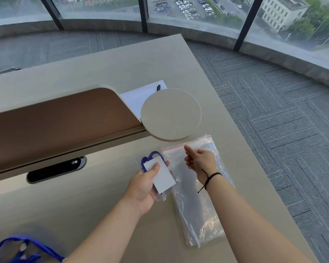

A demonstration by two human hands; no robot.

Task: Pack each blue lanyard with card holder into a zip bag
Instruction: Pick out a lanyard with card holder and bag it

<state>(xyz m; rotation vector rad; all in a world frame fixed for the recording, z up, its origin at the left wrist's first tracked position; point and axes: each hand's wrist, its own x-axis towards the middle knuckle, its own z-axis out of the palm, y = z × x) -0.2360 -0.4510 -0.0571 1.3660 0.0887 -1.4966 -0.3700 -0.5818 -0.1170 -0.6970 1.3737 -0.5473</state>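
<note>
While your left hand (pixel 141 188) clamps the card holder (pixel 160 176) and lanyard (pixel 150 158) at frame centre, your right hand (pixel 199 160), fingers curled, pinches a zip bag (pixel 179 154) mouth, apparently to open it.

— Where is everything sitting?
— The stack of zip bags (pixel 201 202) is lying on the desk (pixel 103 196), right of the card holder (pixel 160 175). Behind them, a round shelf (pixel 171 114) is overhanging the paper (pixel 139 95) carrying a pen (pixel 158 87).
</note>
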